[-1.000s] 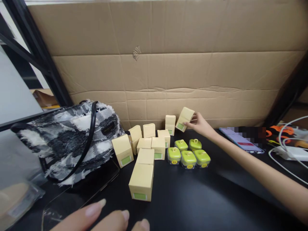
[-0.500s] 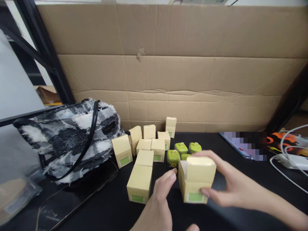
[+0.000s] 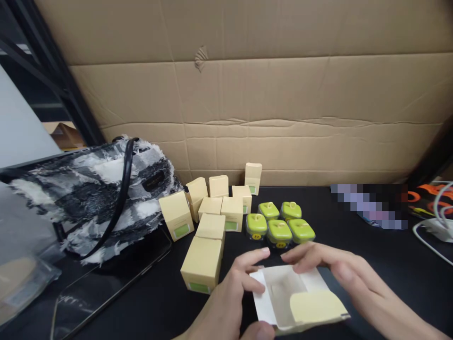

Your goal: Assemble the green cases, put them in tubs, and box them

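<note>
A small pale-yellow cardboard box (image 3: 283, 293) is tilted with its top open and its white inside showing. My left hand (image 3: 240, 293) grips its left side, thumb at the near corner and fingers at the white side flap. The fingers of my right hand (image 3: 329, 264) are bent over the far edge and right flap. Just beyond the box stand several small clear containers with lime-green lids, among them a front one (image 3: 279, 230) and a right one (image 3: 300, 230).
Several similar yellow boxes (image 3: 201, 264) stand left of the containers on the black table (image 3: 148, 302). A black-and-white frayed bag (image 3: 95, 193) lies at left. Cardboard (image 3: 247, 94) walls off the back. A white charger with cable (image 3: 439, 229) and orange items are at right.
The yellow box has come nearer and tipped so its opening faces up. My left hand has taken hold of its side; my right hand has shifted to its far edge. The view has tilted down.
</note>
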`<act>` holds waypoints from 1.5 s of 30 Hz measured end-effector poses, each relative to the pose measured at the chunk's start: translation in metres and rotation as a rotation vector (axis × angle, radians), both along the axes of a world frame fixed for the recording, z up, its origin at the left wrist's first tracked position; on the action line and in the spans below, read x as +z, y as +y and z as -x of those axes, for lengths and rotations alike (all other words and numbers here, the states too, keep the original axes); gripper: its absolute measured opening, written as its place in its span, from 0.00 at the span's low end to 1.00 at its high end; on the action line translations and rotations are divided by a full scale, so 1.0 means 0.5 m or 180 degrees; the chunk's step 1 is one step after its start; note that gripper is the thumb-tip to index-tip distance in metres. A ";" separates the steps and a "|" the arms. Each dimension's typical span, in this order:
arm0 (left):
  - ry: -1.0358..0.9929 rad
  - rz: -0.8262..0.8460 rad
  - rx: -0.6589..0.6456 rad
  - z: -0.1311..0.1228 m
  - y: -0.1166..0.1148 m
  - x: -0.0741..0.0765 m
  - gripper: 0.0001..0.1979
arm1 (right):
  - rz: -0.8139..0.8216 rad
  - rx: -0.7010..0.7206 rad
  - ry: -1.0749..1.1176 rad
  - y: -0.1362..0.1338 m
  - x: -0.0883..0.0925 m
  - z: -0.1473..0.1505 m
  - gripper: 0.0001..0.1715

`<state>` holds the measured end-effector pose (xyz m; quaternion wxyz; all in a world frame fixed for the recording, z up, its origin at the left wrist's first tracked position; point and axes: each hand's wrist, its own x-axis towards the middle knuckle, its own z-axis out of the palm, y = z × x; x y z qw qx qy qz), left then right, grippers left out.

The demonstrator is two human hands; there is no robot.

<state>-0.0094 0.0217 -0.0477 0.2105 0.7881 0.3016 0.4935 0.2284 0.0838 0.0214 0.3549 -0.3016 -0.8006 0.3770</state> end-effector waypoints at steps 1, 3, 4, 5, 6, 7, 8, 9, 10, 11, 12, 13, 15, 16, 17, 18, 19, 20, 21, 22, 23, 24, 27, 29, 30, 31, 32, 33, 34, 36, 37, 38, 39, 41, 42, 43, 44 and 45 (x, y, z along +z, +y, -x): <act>-0.0027 -0.0016 -0.0010 0.000 -0.002 0.000 0.13 | -0.0001 -0.0043 -0.0007 -0.001 -0.002 0.000 0.31; -0.0075 0.0005 0.0029 -0.003 -0.008 0.008 0.09 | -0.0208 -0.0075 -0.0095 -0.002 -0.016 -0.007 0.25; -0.0096 0.0042 0.0058 -0.004 -0.010 0.014 0.07 | -0.0468 -0.0108 -0.0145 -0.002 -0.026 -0.014 0.24; -0.0121 0.0084 0.0086 -0.006 -0.012 0.020 0.05 | -0.0803 -0.0166 -0.0211 -0.003 -0.037 -0.024 0.25; -0.0146 0.0122 0.0090 -0.006 -0.014 0.025 0.03 | -0.1170 -0.0209 -0.0289 -0.003 -0.047 -0.034 0.27; -0.0170 0.0147 0.0065 -0.006 -0.014 0.029 0.03 | -0.1542 -0.0225 -0.0374 -0.003 -0.055 -0.043 0.31; -0.0163 0.0153 0.0008 -0.005 -0.014 0.030 0.06 | -0.1860 -0.0182 -0.0470 -0.003 -0.061 -0.051 0.35; -0.0120 0.0153 -0.0051 -0.003 -0.013 0.028 0.12 | -0.2090 -0.0068 -0.0593 -0.002 -0.063 -0.055 0.39; -0.0032 0.0181 -0.0105 -0.001 -0.012 0.024 0.20 | -0.2236 0.0050 -0.0729 -0.002 -0.062 -0.057 0.42; 0.0078 0.0239 -0.0137 0.001 -0.010 0.018 0.27 | -0.2328 0.0171 -0.0856 -0.001 -0.058 -0.054 0.44; 0.0188 0.0328 -0.0134 0.003 -0.009 0.011 0.32 | -0.2375 0.0305 -0.0953 0.000 -0.052 -0.049 0.46; 0.0273 0.0447 -0.0094 0.004 -0.008 0.003 0.34 | -0.2369 0.0411 -0.1016 0.000 -0.046 -0.043 0.48; 0.0349 0.0713 -0.0017 0.003 -0.009 -0.011 0.35 | -0.2204 0.0541 -0.1055 -0.002 -0.034 -0.028 0.49; 0.0362 0.0847 -0.0003 0.002 -0.010 -0.017 0.36 | -0.2068 0.0586 -0.1052 -0.004 -0.032 -0.022 0.51; 0.0373 0.1022 0.0002 0.001 -0.012 -0.020 0.36 | -0.1913 0.0629 -0.1040 -0.007 -0.033 -0.016 0.54; 0.0364 0.1228 -0.0005 -0.002 -0.013 -0.023 0.35 | -0.1745 0.0675 -0.1042 -0.010 -0.039 -0.012 0.57; 0.0332 0.1435 -0.0010 -0.004 -0.013 -0.025 0.35 | -0.1577 0.0722 -0.1039 -0.012 -0.048 -0.009 0.60; 0.0295 0.1613 -0.0012 -0.008 -0.010 -0.027 0.33 | -0.1419 0.0770 -0.1027 -0.013 -0.061 -0.006 0.63; 0.0231 0.1781 0.0017 -0.011 -0.005 -0.030 0.32 | -0.1257 0.0768 -0.1028 -0.014 -0.077 -0.003 0.64; 0.0126 0.1930 0.0087 -0.016 0.003 -0.035 0.30 | -0.1120 0.0737 -0.1035 -0.013 -0.095 0.001 0.64; -0.0005 0.2054 0.0188 -0.021 0.013 -0.041 0.30 | -0.1022 0.0672 -0.1035 -0.011 -0.113 0.005 0.63; -0.0158 0.2195 0.0334 -0.025 0.025 -0.048 0.29 | -0.0967 0.0599 -0.1025 -0.008 -0.129 0.009 0.62; -0.0503 0.2570 0.0648 -0.037 0.058 -0.074 0.28 | -0.1086 0.0572 -0.0797 -0.001 -0.152 0.017 0.61; -0.0515 0.2634 0.0624 -0.041 0.063 -0.091 0.28 | -0.1119 0.0750 -0.0703 -0.001 -0.142 0.017 0.60; -0.0459 0.2608 0.0570 -0.042 0.059 -0.097 0.29 | -0.1071 0.0843 -0.0724 -0.003 -0.133 0.017 0.59; -0.0368 0.2536 0.0507 -0.042 0.052 -0.102 0.30 | -0.0997 0.0893 -0.0759 -0.005 -0.123 0.016 0.59; -0.0256 0.2416 0.0451 -0.040 0.041 -0.104 0.32 | -0.0921 0.0900 -0.0788 -0.009 -0.115 0.017 0.59; -0.0122 0.2246 0.0404 -0.038 0.029 -0.104 0.33 | -0.0868 0.0857 -0.0788 -0.012 -0.110 0.018 0.60; 0.0015 0.2060 0.0375 -0.035 0.018 -0.101 0.34 | -0.0833 0.0801 -0.0780 -0.015 -0.107 0.019 0.61; 0.0240 0.1770 0.0346 -0.029 -0.002 -0.085 0.34 | -0.0813 0.0707 -0.0774 -0.019 -0.109 0.021 0.61; 0.0325 0.1702 0.0344 -0.025 -0.008 -0.073 0.33 | -0.0818 0.0687 -0.0776 -0.020 -0.111 0.020 0.60; 0.0400 0.1680 0.0340 -0.022 -0.013 -0.059 0.33 | -0.0827 0.0673 -0.0774 -0.020 -0.110 0.017 0.58; 0.0464 0.1700 0.0337 -0.019 -0.016 -0.045 0.32 | -0.0849 0.0657 -0.0758 -0.018 -0.107 0.012 0.56; 0.0558 0.1832 0.0361 -0.014 -0.021 -0.017 0.31 | -0.0922 0.0604 -0.0678 -0.010 -0.088 -0.005 0.55; 0.0585 0.1909 0.0359 -0.012 -0.022 -0.005 0.31 | -0.0962 0.0529 -0.0633 -0.002 -0.073 -0.015 0.54; 0.0594 0.1962 0.0336 -0.011 -0.024 0.004 0.32 | -0.1013 0.0387 -0.0610 0.008 -0.057 -0.025 0.50; 0.0583 0.1988 0.0299 -0.009 -0.025 0.011 0.33 | -0.1066 0.0202 -0.0620 0.021 -0.041 -0.034 0.43; 0.0558 0.1988 0.0268 -0.009 -0.026 0.015 0.33 | -0.1145 -0.0148 -0.0749 0.037 -0.028 -0.042 0.32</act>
